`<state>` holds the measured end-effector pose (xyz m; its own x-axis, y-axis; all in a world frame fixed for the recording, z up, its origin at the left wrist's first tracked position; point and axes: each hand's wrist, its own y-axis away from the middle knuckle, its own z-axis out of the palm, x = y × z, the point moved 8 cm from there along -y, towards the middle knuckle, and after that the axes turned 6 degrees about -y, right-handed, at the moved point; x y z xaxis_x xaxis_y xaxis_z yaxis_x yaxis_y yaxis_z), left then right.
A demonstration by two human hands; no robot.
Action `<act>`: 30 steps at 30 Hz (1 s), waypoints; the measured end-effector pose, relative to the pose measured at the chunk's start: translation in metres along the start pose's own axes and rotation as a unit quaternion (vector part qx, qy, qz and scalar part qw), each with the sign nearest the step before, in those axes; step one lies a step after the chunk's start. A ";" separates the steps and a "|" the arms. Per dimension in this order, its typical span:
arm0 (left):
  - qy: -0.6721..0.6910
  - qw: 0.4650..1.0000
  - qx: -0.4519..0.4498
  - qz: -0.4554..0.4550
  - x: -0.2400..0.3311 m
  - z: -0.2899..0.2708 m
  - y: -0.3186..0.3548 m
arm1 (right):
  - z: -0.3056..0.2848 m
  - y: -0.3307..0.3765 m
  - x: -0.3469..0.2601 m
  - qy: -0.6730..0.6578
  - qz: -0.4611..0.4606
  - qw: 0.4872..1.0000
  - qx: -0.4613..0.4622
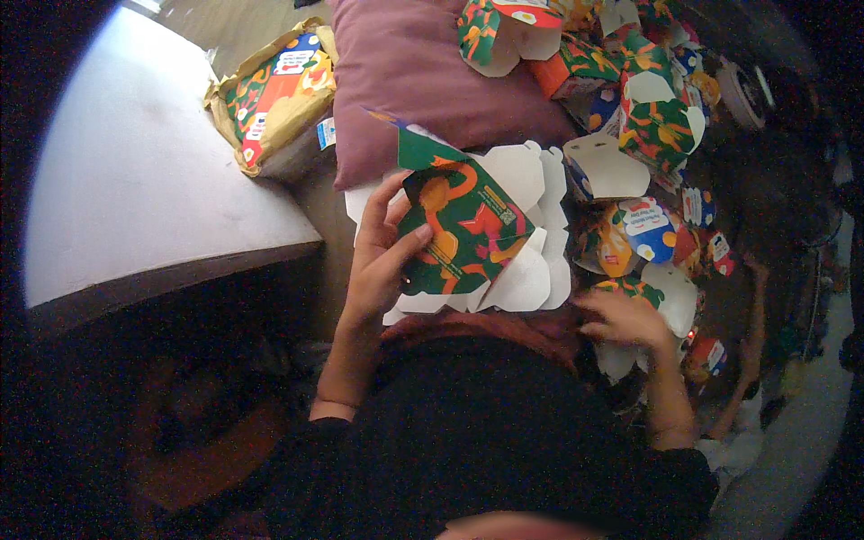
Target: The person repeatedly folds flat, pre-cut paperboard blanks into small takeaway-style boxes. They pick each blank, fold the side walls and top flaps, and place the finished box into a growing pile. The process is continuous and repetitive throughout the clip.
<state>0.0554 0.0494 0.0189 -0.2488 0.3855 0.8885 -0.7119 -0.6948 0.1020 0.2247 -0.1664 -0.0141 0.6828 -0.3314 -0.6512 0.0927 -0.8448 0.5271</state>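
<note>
My left hand (385, 247) grips a partly folded food carton (468, 225), green with orange and pink print, its thumb on the printed face and its fingers behind the left edge. One flap of the carton stands up at the top. Underneath lies a stack of flat white carton blanks (551, 202) with scalloped edges, on my lap and against a mauve cushion (423, 63). My right hand (630, 319), slightly blurred, is to the right of the stack with its fingers apart. It hovers by a folded carton (679, 301) with a white flap, and I see nothing in its grasp.
Several folded cartons (661, 130) pile up along the right and far right. One carton (508, 36) sits on the cushion's far end. A torn brown paper package (279, 94) of printed blanks stands at the left, beside a white tabletop (153, 162). Another person's arm (751, 342) shows at right.
</note>
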 end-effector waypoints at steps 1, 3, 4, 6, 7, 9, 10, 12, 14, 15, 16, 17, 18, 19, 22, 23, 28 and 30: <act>0.001 1.000 -0.007 -0.004 0.002 0.004 0.001 | -0.016 0.013 0.000 -0.054 0.058 0.996 -0.040; -0.007 0.999 -0.042 -0.027 0.002 0.016 0.001 | -0.054 0.014 -0.024 -0.151 0.021 0.986 0.067; -0.017 0.996 -0.071 -0.045 0.003 0.024 0.003 | -0.079 0.014 -0.043 -0.189 -0.074 0.956 0.211; -0.040 0.987 -0.152 -0.033 0.009 0.044 0.008 | -0.102 0.012 -0.072 -0.166 -0.208 0.883 0.387; -0.054 0.983 -0.161 -0.065 0.005 0.049 0.012 | -0.102 0.000 -0.082 -0.116 -0.224 0.879 0.406; -0.072 0.981 -0.160 -0.080 0.005 0.057 0.021 | -0.092 -0.026 -0.099 -0.111 -0.267 0.888 0.358; -0.071 0.981 -0.149 -0.102 0.002 0.057 0.023 | -0.086 -0.036 -0.105 -0.110 -0.280 0.896 0.326; -0.059 0.982 -0.120 -0.132 -0.003 0.056 0.022 | -0.085 -0.045 -0.108 -0.127 -0.282 0.892 0.330; 0.006 0.981 -0.118 -0.154 -0.009 0.057 0.019 | -0.085 -0.046 -0.108 -0.111 -0.279 0.892 0.338; 0.029 0.976 -0.133 -0.170 -0.013 0.060 0.018 | -0.085 -0.045 -0.106 -0.117 -0.272 0.890 0.345; 0.117 0.968 -0.150 -0.165 -0.009 0.062 0.016 | -0.085 -0.043 -0.101 -0.121 -0.259 0.894 0.345; 0.190 0.950 -0.185 -0.163 -0.006 0.067 0.017 | -0.084 -0.042 -0.097 -0.122 -0.247 0.897 0.346; 0.264 0.932 -0.215 -0.126 0.003 0.071 0.016 | -0.087 -0.037 -0.091 -0.148 -0.233 0.882 0.383; 0.356 0.904 -0.146 -0.186 -0.005 0.066 0.022 | -0.090 -0.033 -0.085 -0.172 -0.218 0.864 0.421; 0.083 0.959 -0.079 -0.259 -0.026 0.056 0.036 | -0.092 -0.029 -0.087 -0.171 -0.231 0.835 0.469; -0.005 0.961 -0.064 -0.270 -0.028 0.052 0.040 | -0.092 -0.031 -0.090 -0.157 -0.230 0.840 0.465; 0.036 0.955 -0.004 -0.293 -0.026 0.046 0.038 | -0.093 -0.031 -0.114 -0.117 -0.353 0.842 0.392; 0.019 0.952 -0.016 -0.304 -0.024 0.046 0.038 | -0.089 -0.029 -0.115 -0.068 -0.359 0.861 0.353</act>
<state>0.0651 -0.0141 0.0219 0.1929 0.7329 0.6524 -0.7519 -0.3167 0.5782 0.2081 -0.0664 0.0947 0.5371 0.3779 -0.7541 -0.0410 -0.8813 -0.4708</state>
